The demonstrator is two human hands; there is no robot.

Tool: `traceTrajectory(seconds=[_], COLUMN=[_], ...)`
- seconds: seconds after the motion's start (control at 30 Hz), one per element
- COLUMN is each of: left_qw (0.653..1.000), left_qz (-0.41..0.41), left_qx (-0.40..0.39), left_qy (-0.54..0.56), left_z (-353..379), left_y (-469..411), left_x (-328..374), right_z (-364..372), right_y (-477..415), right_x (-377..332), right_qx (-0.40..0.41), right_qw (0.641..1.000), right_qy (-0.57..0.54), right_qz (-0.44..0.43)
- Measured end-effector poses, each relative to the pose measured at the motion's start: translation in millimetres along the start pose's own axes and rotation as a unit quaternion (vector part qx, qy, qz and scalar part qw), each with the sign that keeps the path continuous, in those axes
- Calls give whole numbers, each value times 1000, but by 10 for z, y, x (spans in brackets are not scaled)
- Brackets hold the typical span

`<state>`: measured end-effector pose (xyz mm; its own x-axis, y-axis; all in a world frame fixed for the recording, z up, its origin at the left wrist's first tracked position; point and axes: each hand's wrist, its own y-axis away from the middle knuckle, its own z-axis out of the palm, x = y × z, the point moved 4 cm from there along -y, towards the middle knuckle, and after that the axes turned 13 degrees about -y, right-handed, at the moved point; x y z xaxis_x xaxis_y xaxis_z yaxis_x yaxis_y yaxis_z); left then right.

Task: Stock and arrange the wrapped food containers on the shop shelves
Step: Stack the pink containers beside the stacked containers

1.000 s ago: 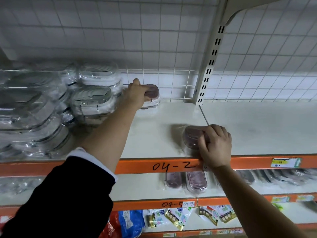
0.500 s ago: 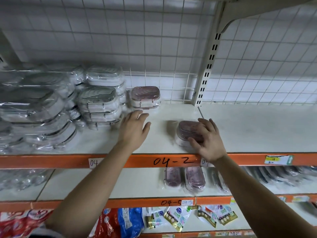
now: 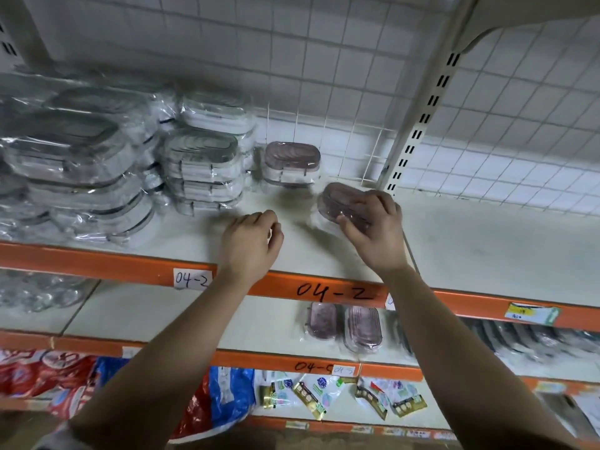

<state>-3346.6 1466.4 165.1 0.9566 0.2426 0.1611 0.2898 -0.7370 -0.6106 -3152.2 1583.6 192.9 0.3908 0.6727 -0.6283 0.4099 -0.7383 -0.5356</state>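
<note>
A wire-grid back panel [image 3: 324,76] rises behind the cream shelf [image 3: 487,254], whose orange front edge is marked "04-2". The right hand [image 3: 373,228] curls its fingers and thumb around a pink-lidded wrapped container [image 3: 341,199], held tilted over the shelf's middle, just in front of a second pink container [image 3: 292,162] at the back edge. The left hand [image 3: 250,241] hovers near the front edge, fingers loosely curled and holding nothing, with stacks of grey-lidded wrapped containers [image 3: 201,167] filling the shelf's left side.

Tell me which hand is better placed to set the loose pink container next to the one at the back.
Right, likely. The right hand grips the loose pink container, just right of and nearer than the back pink container. The left hand hovers loosely curled over the shelf, holding nothing.
</note>
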Motion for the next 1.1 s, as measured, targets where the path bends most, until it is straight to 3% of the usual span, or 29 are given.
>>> traceTrajectory(seconds=[0.13,0.4,0.5,0.63,0.73,0.9,1.1], left_qw=[999,998,998,997,997,999,995], left_qz=[20,34,32,27,20,19,84], left_qx=[-5,36,53,69,71,32,0], left_qy=[-38,-31,-19,-8,-4,-10,-46], left_z=[29,38,45,54,33,-5,-92], left_y=[-2,-7,2,9,0,-10,25], left_x=[43,13,-1,-28,-28,22,207], right_z=[201,707,934,945,892,544,-64], right_y=[-540,-1417,-1515,-1471,-1385,-1075,-415], right_x=[-245,-370,-264,-274,-294,-315,-100], right_qx=[2,-6,-47,3,-14,17,30], right_qw=[999,997,997,995,991,997,998], right_qy=[-12,-39,50,102,128,57,33], right_qz=[-52,-65,-24,-12,-24,-50,-33])
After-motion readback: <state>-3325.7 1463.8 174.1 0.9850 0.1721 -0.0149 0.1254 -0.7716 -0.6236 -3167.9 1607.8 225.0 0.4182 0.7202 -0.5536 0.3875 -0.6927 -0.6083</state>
